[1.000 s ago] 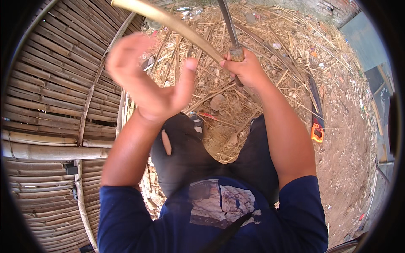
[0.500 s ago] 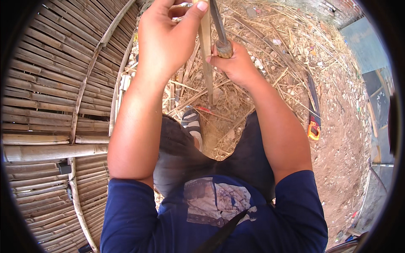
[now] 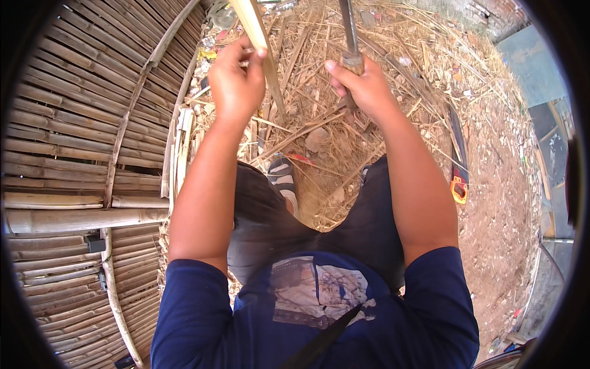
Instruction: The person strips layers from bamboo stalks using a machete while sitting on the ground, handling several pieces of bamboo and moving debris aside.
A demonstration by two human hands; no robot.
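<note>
My left hand (image 3: pixel 236 85) is closed, with thumb and fingers pinching a pale split bamboo strip (image 3: pixel 253 29). The strip leans, its upper end running out of the top of the view and its lower end pointing down to the littered ground. In my right hand (image 3: pixel 372 87) is a long dark-bladed knife (image 3: pixel 350 27), gripped by its worn wooden handle. Its blade points away from me and passes out of view at the top. Strip and blade are apart, with a gap between my hands.
Bamboo slats make up a wall or panel (image 3: pixel 80 111) along my left. Bamboo shavings (image 3: pixel 313 74) and loose strips litter the ground. A handsaw (image 3: pixel 458 189) with an orange-red handle lies to the right. Bluish sheets (image 3: pixel 534 71) stand at the far right.
My left hand has come down and the strip's top has swung left. My right hand has moved right with the knife, so blade and strip, close together before, are now separated.
</note>
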